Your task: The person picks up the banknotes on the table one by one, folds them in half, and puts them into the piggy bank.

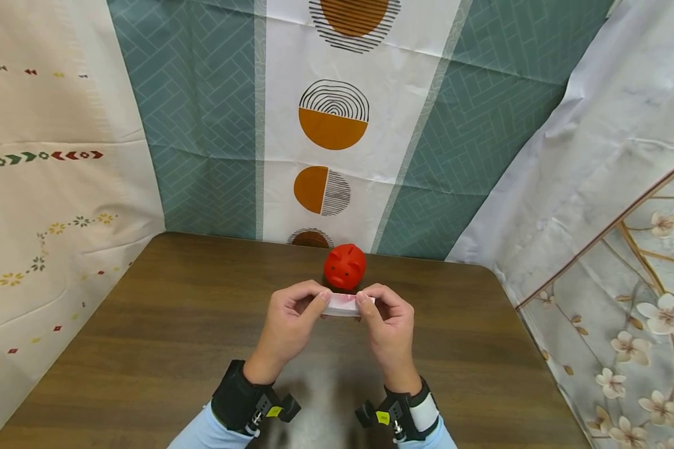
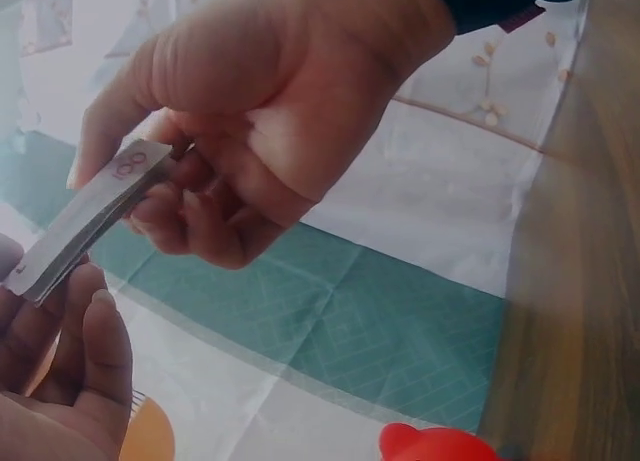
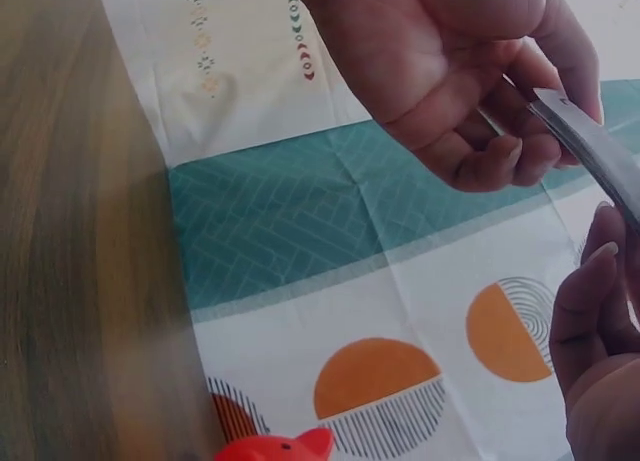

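Observation:
Both hands hold a folded banknote point(image 1: 342, 305) stretched sideways above the table. It looks whitish with pink on top, and "100" is printed near one end of the banknote point(image 2: 85, 219) in the left wrist view. My left hand point(image 1: 292, 318) pinches its left end between thumb and fingers. The right end is pinched by my right hand point(image 1: 392, 321) in the same way. Layered edges show along the side of the banknote point(image 3: 592, 149) in the right wrist view. Just beyond the hands, a red piggy bank point(image 1: 345, 265) stands on the table, facing me.
The brown wooden table point(image 1: 202, 299) ends behind the piggy bank at a green and white patterned curtain point(image 1: 208, 125). A cream cloth point(image 1: 62, 249) hangs on the left, and a white floral cloth point(image 1: 623, 349) hangs on the right.

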